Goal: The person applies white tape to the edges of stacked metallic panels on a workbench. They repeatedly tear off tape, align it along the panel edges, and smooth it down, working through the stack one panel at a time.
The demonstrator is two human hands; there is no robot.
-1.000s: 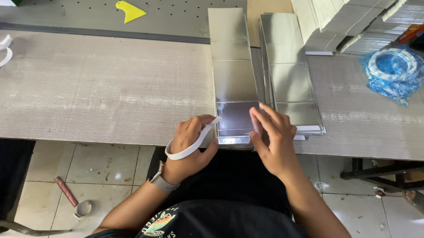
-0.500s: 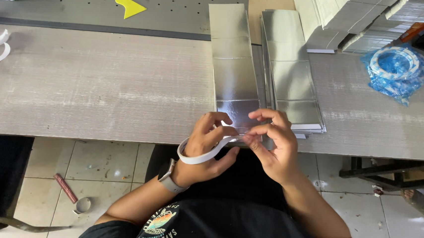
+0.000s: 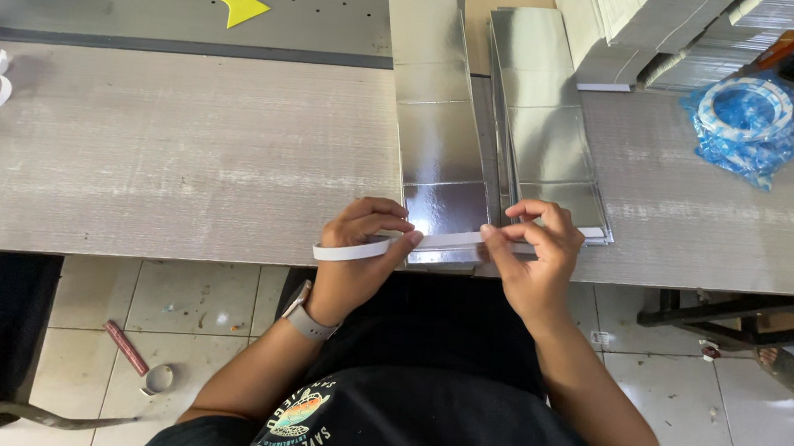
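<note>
White strip (image 3: pixel 433 243) light, limp; pinched taut between left hand (image 3: pixel 358 248) and right hand (image 3: pixel 530 256), over silver sheet (image 3: pixel 441 152); best gripped at ends.

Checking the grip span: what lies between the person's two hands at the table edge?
In the head view, the white strip stretches from the left hand to the right hand, across the near end of the silver sheet.
</note>
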